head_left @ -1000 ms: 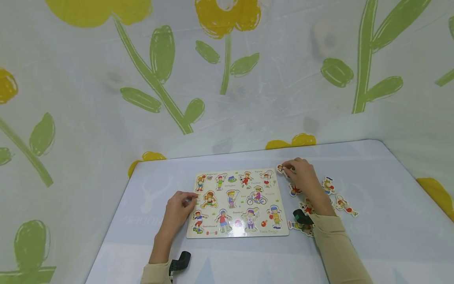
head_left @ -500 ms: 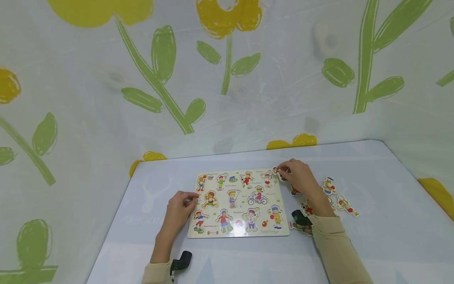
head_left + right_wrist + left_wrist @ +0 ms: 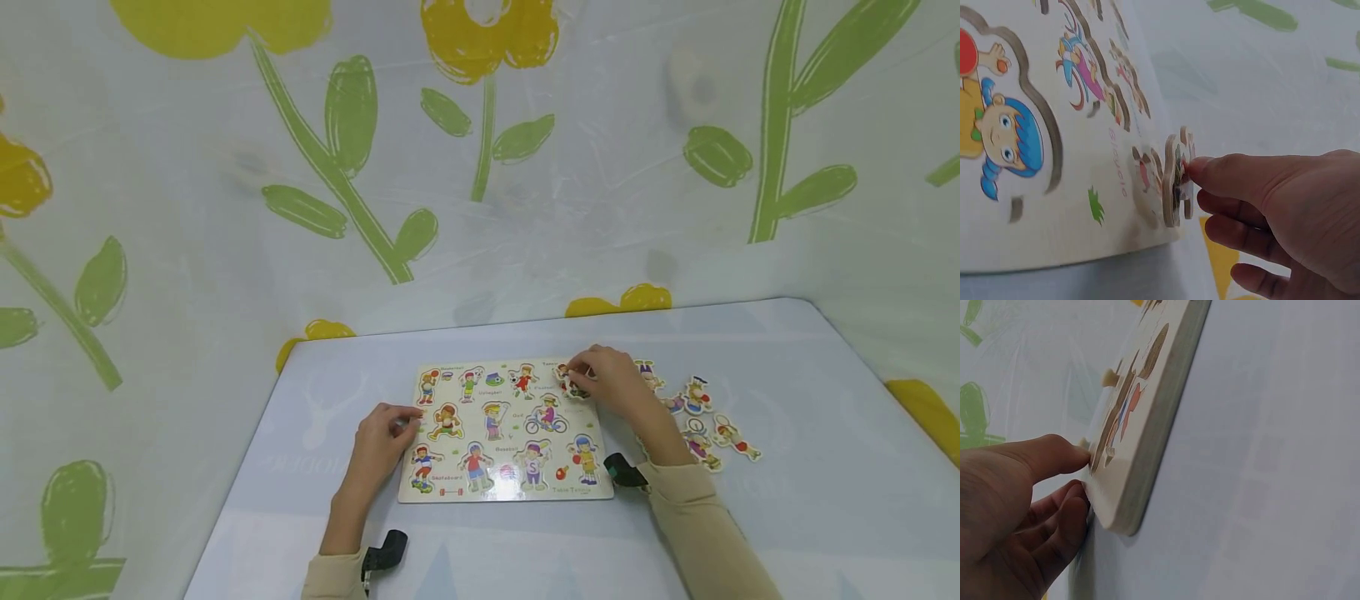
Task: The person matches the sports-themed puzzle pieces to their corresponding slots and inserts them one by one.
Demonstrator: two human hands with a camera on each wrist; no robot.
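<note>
A wooden peg-style puzzle board (image 3: 517,429) with figure-shaped recesses and sports pictures lies on the table. At its left edge is my left hand (image 3: 381,437). In the left wrist view, a curled finger and the thumb grip the side of the board (image 3: 1147,469). My right hand (image 3: 615,383) pinches a wooden puzzle piece (image 3: 1174,181) between thumb and fingers. It holds the piece close over the board's upper right corner, at the tennis figure, with the piece standing nearly edge-on in the right wrist view. The fingers cover part of its picture.
Several loose figure-shaped puzzle pieces, including one with a racket (image 3: 737,437) and one in blue (image 3: 697,395), lie right of the board, some partly behind the right forearm. Black wrist cameras (image 3: 386,550) sit on both wrists. A flower-printed curtain (image 3: 465,250) stands behind the table.
My right hand has moved left and slightly nearer with the puzzle piece, from beside the board to over its upper right corner. The left hand stays at the left edge.
</note>
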